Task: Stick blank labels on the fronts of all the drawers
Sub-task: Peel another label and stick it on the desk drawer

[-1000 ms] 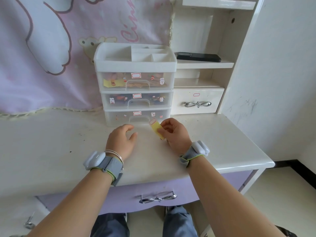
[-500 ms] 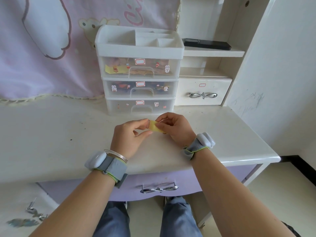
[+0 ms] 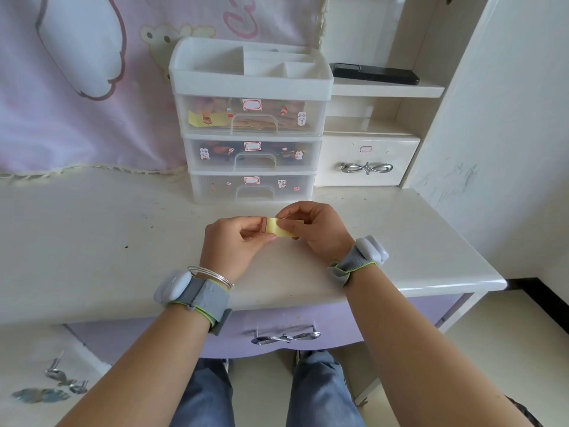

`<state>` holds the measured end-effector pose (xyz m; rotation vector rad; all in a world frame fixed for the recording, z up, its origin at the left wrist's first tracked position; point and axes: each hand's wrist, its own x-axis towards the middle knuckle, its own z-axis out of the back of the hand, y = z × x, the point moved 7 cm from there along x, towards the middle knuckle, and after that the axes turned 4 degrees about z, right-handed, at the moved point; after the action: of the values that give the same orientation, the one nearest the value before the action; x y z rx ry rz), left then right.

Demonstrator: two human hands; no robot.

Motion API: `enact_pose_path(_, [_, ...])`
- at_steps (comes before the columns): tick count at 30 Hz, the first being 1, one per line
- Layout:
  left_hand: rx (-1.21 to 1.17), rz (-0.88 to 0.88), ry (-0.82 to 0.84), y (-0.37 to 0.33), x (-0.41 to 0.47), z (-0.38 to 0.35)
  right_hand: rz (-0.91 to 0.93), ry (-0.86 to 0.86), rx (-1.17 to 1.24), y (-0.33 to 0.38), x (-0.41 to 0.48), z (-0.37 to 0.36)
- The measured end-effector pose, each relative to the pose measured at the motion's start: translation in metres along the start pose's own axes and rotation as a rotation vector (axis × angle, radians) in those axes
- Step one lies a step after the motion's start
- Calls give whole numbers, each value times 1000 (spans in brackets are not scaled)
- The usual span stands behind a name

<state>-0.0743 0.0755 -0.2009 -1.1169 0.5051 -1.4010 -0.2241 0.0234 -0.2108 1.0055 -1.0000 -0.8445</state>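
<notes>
At the lower left, small metal pieces (image 3: pixel 57 385) on the floor are blurred and cannot be identified. The front of the purple drawer (image 3: pixel 385 322) under the desk (image 3: pixel 92 241) is partly covered by the left wrist and forearm.

The left hand (image 3: pixel 232 245) is curled, with thumb and forefinger pinched on a red-bordered label (image 3: pixel 264 225) at the left end of a yellow backing strip (image 3: pixel 277 232). The label is seen curled and nearly edge-on, so its face is hard to make out. The right end of the strip is hidden inside the right hand (image 3: pixel 317 231), which pinches the strip from above. Both are held above the desk, just in front of the plastic drawer unit (image 3: pixel 251 84).

Red-bordered labels are seen on all three clear drawers of the unit and on the white drawer (image 3: pixel 385 155) beside it. The contents of the clear drawers are blurred. A black object (image 3: pixel 374 73) on the shelf cannot be identified.

One second ago the left hand was flat on the desk, apart from the strip. Half a second ago it was brought up against the strip; now the label is gripped.
</notes>
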Motion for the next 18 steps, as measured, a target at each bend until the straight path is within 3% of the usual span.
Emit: enact_pose_path(18, [52,16,2,1,-1,1,-27,-34,34,-4,1,1])
